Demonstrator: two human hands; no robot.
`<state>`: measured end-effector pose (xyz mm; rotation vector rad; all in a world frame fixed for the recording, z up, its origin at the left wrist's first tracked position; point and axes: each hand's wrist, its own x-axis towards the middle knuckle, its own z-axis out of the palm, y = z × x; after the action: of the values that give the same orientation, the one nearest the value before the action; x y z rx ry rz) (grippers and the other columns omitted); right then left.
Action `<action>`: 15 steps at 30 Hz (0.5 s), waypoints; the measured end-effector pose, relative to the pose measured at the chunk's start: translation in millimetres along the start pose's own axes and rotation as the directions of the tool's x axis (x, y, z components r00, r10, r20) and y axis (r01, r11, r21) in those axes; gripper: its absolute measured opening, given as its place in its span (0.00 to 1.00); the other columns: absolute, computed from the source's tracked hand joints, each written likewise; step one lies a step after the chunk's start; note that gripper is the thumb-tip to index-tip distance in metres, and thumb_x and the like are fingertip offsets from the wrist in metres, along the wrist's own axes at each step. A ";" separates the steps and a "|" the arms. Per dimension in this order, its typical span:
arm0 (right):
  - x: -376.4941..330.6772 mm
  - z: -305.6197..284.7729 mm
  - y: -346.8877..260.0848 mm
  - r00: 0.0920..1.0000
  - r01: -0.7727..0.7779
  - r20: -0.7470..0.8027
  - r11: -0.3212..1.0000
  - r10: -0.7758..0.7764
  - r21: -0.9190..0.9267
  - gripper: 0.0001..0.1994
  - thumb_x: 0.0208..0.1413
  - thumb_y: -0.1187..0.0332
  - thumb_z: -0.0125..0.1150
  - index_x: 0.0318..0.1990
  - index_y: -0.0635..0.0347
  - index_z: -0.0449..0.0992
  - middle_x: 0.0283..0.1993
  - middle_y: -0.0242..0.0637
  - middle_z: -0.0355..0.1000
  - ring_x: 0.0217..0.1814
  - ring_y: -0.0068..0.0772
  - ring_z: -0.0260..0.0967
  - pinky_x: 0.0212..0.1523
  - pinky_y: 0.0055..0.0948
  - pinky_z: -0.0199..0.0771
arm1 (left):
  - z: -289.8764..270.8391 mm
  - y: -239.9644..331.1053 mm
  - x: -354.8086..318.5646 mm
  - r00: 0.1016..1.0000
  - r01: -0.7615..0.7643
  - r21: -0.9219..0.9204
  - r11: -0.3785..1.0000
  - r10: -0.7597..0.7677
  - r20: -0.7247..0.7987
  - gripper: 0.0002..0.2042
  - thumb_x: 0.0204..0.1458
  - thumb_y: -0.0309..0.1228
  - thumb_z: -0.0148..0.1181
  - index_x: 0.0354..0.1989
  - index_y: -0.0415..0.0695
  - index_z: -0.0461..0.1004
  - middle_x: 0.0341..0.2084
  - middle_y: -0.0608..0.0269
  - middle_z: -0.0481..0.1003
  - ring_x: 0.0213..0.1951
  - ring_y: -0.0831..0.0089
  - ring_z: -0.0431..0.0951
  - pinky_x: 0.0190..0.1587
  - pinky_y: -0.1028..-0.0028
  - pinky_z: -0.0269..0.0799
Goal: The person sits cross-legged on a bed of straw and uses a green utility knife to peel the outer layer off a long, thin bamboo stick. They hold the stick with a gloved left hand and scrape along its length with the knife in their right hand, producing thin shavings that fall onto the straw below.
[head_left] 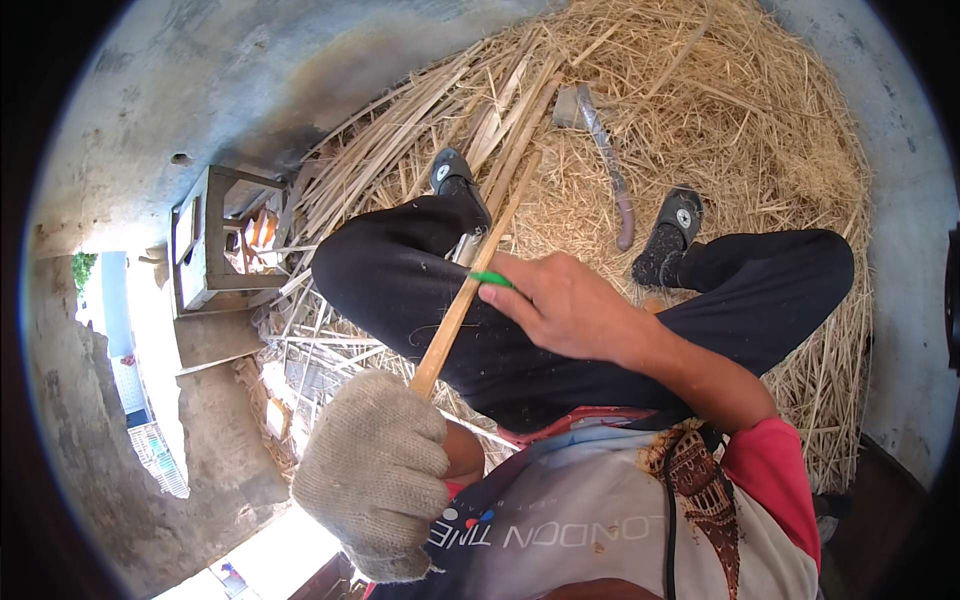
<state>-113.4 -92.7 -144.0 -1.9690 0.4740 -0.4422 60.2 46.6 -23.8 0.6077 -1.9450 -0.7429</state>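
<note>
My left hand (375, 470), in a thick grey knitted glove, is closed round the near end of a long, flat bamboo strip (447, 340). The strip slants away over my left thigh toward the straw. My bare right hand (570, 305) is closed on a green-handled knife (492, 280), held against the strip about midway along. Most of the handle is hidden by the fingers; a pale, shiny piece that looks like its blade shows just left of the strip. Between my feet lies a long curved tool (608, 150) with a brown grip end.
Straw and fine shavings (720, 110) cover the floor around my feet. Long split strips (390, 150) lie heaped at the far left. A wooden frame box (225, 240) stands by the left wall, near a bright opening (150, 370). A bare grey wall (905, 230) rises on the right.
</note>
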 end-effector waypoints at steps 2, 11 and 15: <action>-17.2 -2.9 -26.8 0.998 0.044 0.048 0.999 -0.045 0.005 0.12 0.64 0.61 0.54 0.38 0.62 0.69 0.22 0.50 0.71 0.26 0.57 0.71 0.28 0.49 0.70 | -7.0 -7.5 12.8 0.994 -0.060 -0.059 0.997 0.064 0.084 0.13 0.46 0.39 0.62 0.15 0.48 0.72 0.13 0.69 0.70 0.17 0.72 0.72 0.18 0.68 0.65; -37.5 -0.2 -30.4 0.996 -0.040 -0.084 0.993 0.031 -0.114 0.10 0.62 0.64 0.58 0.36 0.62 0.68 0.24 0.49 0.71 0.25 0.55 0.71 0.26 0.46 0.69 | 25.5 -10.3 1.2 0.852 0.084 0.415 0.906 0.150 -0.501 0.18 0.47 0.46 0.62 0.27 0.43 0.69 0.20 0.60 0.72 0.19 0.69 0.75 0.19 0.70 0.72; -39.2 -1.7 -31.3 0.992 -0.041 -0.125 0.996 0.031 -0.082 0.10 0.62 0.65 0.58 0.36 0.62 0.68 0.22 0.50 0.70 0.24 0.56 0.70 0.25 0.46 0.67 | 27.8 -9.6 -9.9 0.621 0.285 0.513 0.809 0.251 -0.742 0.22 0.48 0.50 0.62 0.32 0.41 0.68 0.23 0.57 0.73 0.20 0.68 0.77 0.20 0.71 0.75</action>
<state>-143.6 -61.4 -118.9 -2.0187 0.6144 -0.5309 40.8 53.6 -47.0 1.1161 -1.2626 0.2070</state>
